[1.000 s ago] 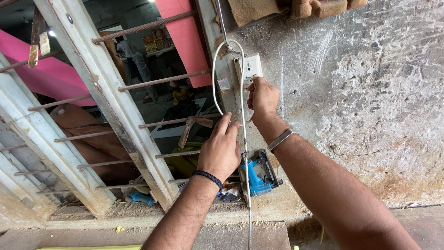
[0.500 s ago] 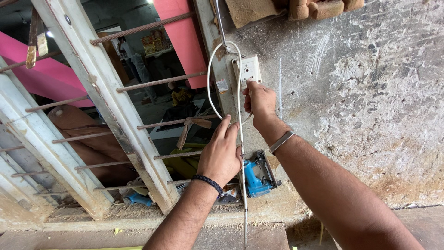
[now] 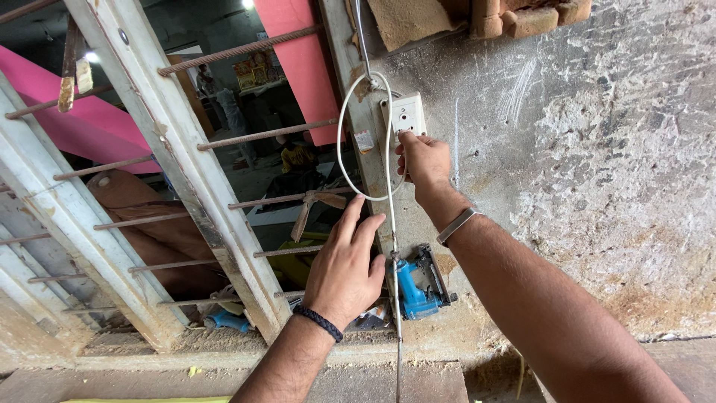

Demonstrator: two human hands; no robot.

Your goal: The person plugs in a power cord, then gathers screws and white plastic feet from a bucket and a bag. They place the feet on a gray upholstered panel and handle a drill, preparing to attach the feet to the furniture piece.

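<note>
My right hand (image 3: 425,160) is up at the lower edge of a white socket box (image 3: 406,113) on the wall, its fingers pinched on the end of a looping white cable (image 3: 341,153). A second run of white cable (image 3: 389,216) hangs straight down from the box. Just left of this hanging cable is my left hand (image 3: 347,272), fingers spread and holding nothing. A blue power tool (image 3: 418,287) lies on the sill below both hands, partly behind the cable.
A pale window frame (image 3: 179,149) with rusty metal bars (image 3: 268,134) fills the left side. The rough grey plaster wall (image 3: 597,149) takes up the right. A dusty sill (image 3: 224,351) runs along the bottom, with small clutter at the bars.
My left hand has come off the hanging cable and opened its fingers. My right hand stays at the socket box, shifted slightly lower on it.
</note>
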